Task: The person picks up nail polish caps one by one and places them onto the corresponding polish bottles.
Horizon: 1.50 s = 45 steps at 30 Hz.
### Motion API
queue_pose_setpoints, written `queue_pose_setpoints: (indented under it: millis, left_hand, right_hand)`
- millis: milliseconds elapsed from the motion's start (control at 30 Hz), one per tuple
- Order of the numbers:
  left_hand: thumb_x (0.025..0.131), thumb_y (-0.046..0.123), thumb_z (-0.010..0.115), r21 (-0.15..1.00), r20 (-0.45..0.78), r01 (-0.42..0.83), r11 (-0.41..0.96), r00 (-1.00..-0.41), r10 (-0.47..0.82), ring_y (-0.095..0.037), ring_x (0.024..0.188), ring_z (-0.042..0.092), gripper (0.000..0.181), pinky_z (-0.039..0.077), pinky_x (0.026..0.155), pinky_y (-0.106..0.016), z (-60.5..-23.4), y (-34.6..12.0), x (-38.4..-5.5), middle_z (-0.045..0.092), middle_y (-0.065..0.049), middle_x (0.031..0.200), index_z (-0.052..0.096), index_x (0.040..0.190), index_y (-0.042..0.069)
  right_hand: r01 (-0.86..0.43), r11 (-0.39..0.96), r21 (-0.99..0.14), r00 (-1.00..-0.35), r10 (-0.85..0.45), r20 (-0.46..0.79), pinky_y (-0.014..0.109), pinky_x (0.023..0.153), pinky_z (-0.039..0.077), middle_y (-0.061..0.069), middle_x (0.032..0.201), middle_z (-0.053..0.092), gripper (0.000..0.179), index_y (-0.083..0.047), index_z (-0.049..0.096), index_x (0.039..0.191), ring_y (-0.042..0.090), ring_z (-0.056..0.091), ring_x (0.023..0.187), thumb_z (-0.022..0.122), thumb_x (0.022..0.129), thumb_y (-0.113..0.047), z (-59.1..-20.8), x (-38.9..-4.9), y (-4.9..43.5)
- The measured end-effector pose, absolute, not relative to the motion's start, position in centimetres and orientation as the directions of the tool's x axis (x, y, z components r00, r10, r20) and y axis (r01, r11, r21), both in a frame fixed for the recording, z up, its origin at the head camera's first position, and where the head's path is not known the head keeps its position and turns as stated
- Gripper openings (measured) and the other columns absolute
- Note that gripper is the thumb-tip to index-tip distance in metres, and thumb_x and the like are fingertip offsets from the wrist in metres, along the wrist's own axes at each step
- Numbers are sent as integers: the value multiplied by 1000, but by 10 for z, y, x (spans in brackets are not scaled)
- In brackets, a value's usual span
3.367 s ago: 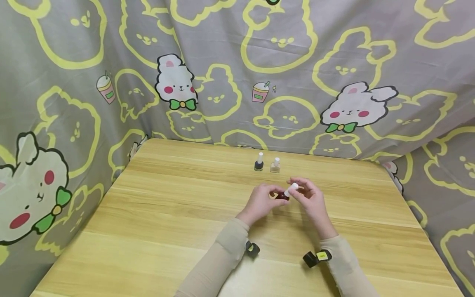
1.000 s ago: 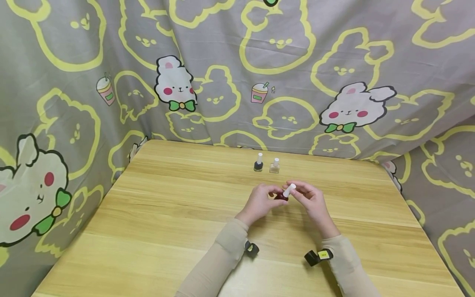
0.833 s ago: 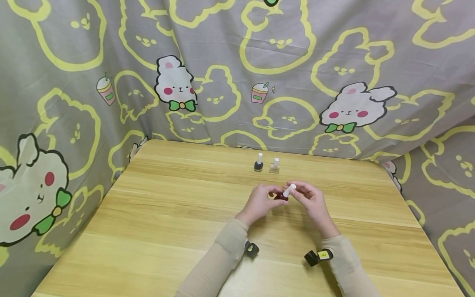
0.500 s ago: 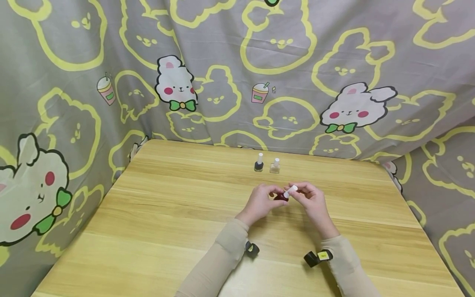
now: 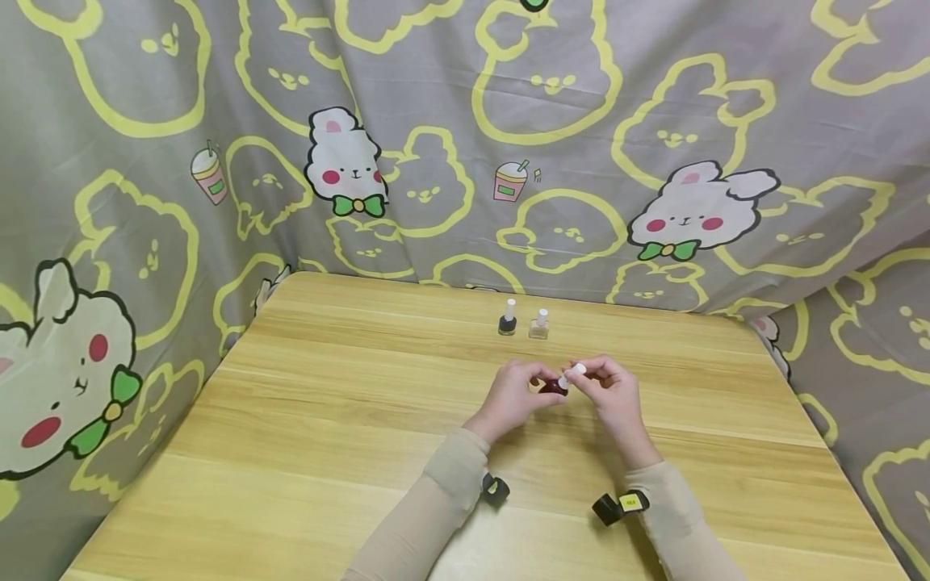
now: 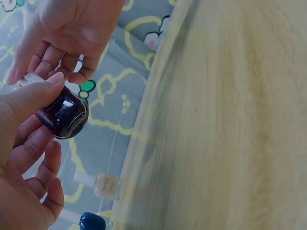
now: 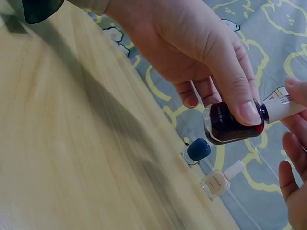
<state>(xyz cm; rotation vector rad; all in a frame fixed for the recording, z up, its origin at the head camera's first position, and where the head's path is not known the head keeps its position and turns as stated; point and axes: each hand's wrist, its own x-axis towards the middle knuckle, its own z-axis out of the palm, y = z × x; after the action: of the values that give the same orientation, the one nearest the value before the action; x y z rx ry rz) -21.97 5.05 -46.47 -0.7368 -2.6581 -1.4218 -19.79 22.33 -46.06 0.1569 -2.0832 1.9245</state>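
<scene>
In the head view my left hand (image 5: 508, 397) holds a dark red nail polish bottle (image 5: 555, 387) above the table, thumb and fingers pinching its glass body. The bottle tilts, its white cap (image 5: 578, 369) leaning up to the right. My right hand (image 5: 613, 391) pinches that cap between thumb and fingers. A dark neck shows between cap and glass in the right wrist view, where the red bottle (image 7: 235, 125) lies almost sideways. Behind the hands stand a dark blue nail polish bottle (image 5: 507, 324) and a pale beige nail polish bottle (image 5: 538, 328), both upright with white caps.
The wooden table (image 5: 327, 420) reaches back to a grey curtain (image 5: 436, 97) with yellow outlines and rabbit prints. Black camera mounts sit on both wrists, over the beige sleeves (image 5: 429, 508).
The red bottle's white cap has swung slightly to the right and down over the last second, with the right fingertips shifting along with it. Left hand and standing bottles stay in place.
</scene>
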Motion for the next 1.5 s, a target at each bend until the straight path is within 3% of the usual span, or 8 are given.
queue_pose_setpoints:
  millis: [200, 433, 700, 867, 967, 1133, 1300, 1500]
  left_hand:
    - [77, 28, 82, 763, 286, 444, 471, -884, 370, -15, 87, 58, 22, 39, 77, -17, -465, 53, -218, 74, 10, 91, 74, 96, 19]
    - [75, 28, 84, 730, 322, 472, 494, -875, 360, -6, 82, 54, 24, 37, 77, -16, -465, 57, -214, 74, 10, 90, 73, 95, 19]
    - [74, 28, 84, 733, 326, 472, 490, -876, 355, -7, 83, 56, 25, 38, 79, -18, -465, 60, -213, 75, 10, 91, 73, 95, 19]
    - [75, 26, 84, 768, 291, 433, 472, -893, 345, -6, 83, 54, 25, 38, 78, -18, -465, 59, -214, 74, 8, 92, 73, 96, 18]
    - [76, 27, 83, 780, 278, 417, 466, -899, 339, -6, 84, 55, 25, 39, 77, -17, -464, 58, -215, 74, 8, 92, 74, 97, 17]
    - [78, 28, 81, 799, 259, 396, 452, -906, 335, -11, 86, 57, 26, 40, 75, -17, -465, 56, -218, 75, 6, 95, 75, 101, 17]
    - [78, 28, 81, 802, 253, 392, 450, -906, 340, -8, 84, 55, 28, 41, 74, -17, -463, 53, -219, 75, 6, 97, 75, 103, 16]
    - [78, 31, 80, 800, 246, 397, 450, -901, 358, -8, 85, 56, 30, 42, 75, -16, -462, 51, -221, 76, 7, 98, 75, 105, 17]
  right_hand:
    - [-275, 105, -956, -937, 193, 291, 16, 69, 51, -13, 80, 73, 10, 3, 64, 84, 4, 63, 73, 74, 82, 2, -460, -197, 219]
    - [-241, 104, -965, -921, 288, 261, 16, 58, 43, -10, 73, 65, 18, 3, 59, 80, 4, 57, 67, 77, 78, 3, -459, -196, 214]
    - [-246, 50, -968, -923, 294, 250, 16, 58, 44, -7, 72, 60, 24, 5, 53, 80, 5, 55, 64, 76, 77, 7, -456, -195, 212]
    - [-257, 6, -966, -943, 216, 252, 16, 67, 49, -8, 78, 64, 20, 8, 54, 92, 4, 60, 72, 71, 82, 6, -458, -196, 213]
    - [-279, -17, -960, -953, 132, 274, 16, 75, 52, -9, 87, 70, 27, 14, 55, 108, 5, 65, 82, 68, 87, 3, -461, -197, 216]
    - [-276, 2, -961, -960, 57, 275, 17, 85, 51, -12, 99, 73, 37, 12, 55, 123, 5, 67, 94, 65, 91, -4, -462, -197, 221]
    - [-273, 30, -961, -962, 4, 273, 17, 91, 49, -15, 105, 73, 38, 9, 55, 128, 3, 67, 101, 62, 94, -7, -459, -197, 227]
    - [-290, 4, -957, -957, -29, 289, 18, 92, 50, -13, 102, 75, 33, 13, 57, 122, 2, 69, 98, 62, 93, -3, -459, -199, 229]
